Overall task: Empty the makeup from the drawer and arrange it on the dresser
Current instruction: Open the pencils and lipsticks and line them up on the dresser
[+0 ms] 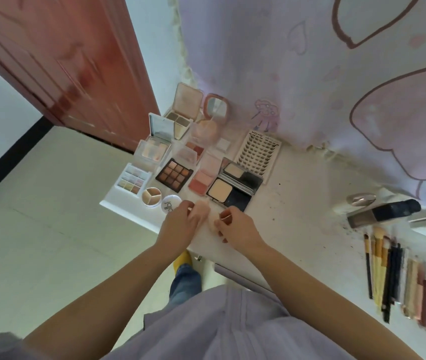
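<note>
Lavender clothing is filling the bottom of the head view, both bare forearms reaching over it to the white dresser. Left hand is curling its fingers around a peach makeup sponge at the front edge; right hand is pinching a second sponge and a thin stick. Open palettes are lying clustered just behind: a brown eyeshadow palette, a black powder compact, a lash tray. Brushes and pencils are lying in a row, well apart to the right, blurred.
</note>
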{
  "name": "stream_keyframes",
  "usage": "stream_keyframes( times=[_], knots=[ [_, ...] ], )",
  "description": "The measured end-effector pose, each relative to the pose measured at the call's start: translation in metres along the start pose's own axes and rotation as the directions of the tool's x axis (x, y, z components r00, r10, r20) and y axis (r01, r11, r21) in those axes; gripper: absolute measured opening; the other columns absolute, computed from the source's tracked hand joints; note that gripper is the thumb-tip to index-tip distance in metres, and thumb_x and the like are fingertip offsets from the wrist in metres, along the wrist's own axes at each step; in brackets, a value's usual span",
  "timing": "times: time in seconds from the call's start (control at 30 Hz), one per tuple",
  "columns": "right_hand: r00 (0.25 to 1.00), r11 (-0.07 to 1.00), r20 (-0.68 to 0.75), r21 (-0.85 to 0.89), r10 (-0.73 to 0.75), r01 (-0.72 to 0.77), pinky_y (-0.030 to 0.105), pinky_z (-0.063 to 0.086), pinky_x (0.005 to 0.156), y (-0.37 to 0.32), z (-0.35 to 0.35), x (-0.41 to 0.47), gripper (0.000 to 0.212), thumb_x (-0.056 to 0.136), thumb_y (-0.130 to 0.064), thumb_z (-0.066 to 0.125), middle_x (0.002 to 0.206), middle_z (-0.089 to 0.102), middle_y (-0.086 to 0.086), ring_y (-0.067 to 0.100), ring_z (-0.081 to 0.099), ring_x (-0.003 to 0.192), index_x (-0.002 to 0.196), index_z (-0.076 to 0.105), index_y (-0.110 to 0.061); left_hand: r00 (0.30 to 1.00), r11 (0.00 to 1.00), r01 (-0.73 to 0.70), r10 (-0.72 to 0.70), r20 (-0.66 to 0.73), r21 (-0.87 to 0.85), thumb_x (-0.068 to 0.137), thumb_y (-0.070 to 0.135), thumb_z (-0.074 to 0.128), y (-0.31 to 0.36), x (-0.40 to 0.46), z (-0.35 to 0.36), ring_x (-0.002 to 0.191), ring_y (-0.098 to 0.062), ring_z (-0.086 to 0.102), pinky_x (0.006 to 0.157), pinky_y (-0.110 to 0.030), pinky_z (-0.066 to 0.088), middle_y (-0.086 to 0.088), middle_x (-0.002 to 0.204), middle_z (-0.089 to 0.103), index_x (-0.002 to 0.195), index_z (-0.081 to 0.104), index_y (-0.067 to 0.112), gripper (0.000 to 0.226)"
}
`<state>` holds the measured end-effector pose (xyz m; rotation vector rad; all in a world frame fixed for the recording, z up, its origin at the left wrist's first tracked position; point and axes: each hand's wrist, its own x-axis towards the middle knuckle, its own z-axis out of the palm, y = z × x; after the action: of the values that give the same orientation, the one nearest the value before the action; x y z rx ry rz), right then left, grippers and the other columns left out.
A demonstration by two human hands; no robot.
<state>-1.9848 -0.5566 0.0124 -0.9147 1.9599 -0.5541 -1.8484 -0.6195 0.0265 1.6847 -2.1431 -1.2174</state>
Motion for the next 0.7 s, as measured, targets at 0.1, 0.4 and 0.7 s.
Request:
stream_keyframes(
  times=[0.1,0.4,0.7],
  knots=[
    [1.000,0.997,-0.018,-0.073,-0.009,0.008,0.040,0.053,0.083,-0.005,0.008,0.003,0.021,0.094,-0.025,0.053,0.098,0.063,0.009,0.024,0.063,0.088,0.106,0.052,-0.008,0.996,0.986,-0.086,0.087,0.000,0.139,0.095,0.020,0.048,-0.006,0.005,0.001,0.111,-0.028,0.052,0.091,-0.037,0.045,-0.014,0.123,0.054,0.127,0.047,0.007,0.035],
    [0.992,0.987,-0.099,-0.149,-0.074,0.059,0.041,0.053,0.080,-0.012,-0.026,-0.014,0.021,0.093,-0.023,0.053,0.105,0.058,0.010,0.025,0.059,0.090,0.110,0.055,-0.009,0.933,0.744,-0.311,0.356,0.043,0.591,0.087,0.016,0.058,0.002,0.006,0.003,0.102,-0.025,0.053,0.070,-0.033,0.051,-0.009,0.115,0.053,0.124,0.049,0.013,0.039],
    [0.924,0.631,-0.334,-0.762,-0.187,-0.148,0.042,0.039,0.101,0.046,-0.218,-0.045,0.033,0.095,-0.018,0.046,0.127,0.050,0.007,0.026,0.048,0.115,0.127,0.049,-0.019,0.692,0.674,-0.713,0.634,0.345,0.194,0.095,0.019,0.046,0.123,0.005,0.084,0.115,-0.018,0.043,0.084,-0.037,0.050,-0.003,0.124,0.048,0.132,0.044,0.017,0.037]
  ],
)
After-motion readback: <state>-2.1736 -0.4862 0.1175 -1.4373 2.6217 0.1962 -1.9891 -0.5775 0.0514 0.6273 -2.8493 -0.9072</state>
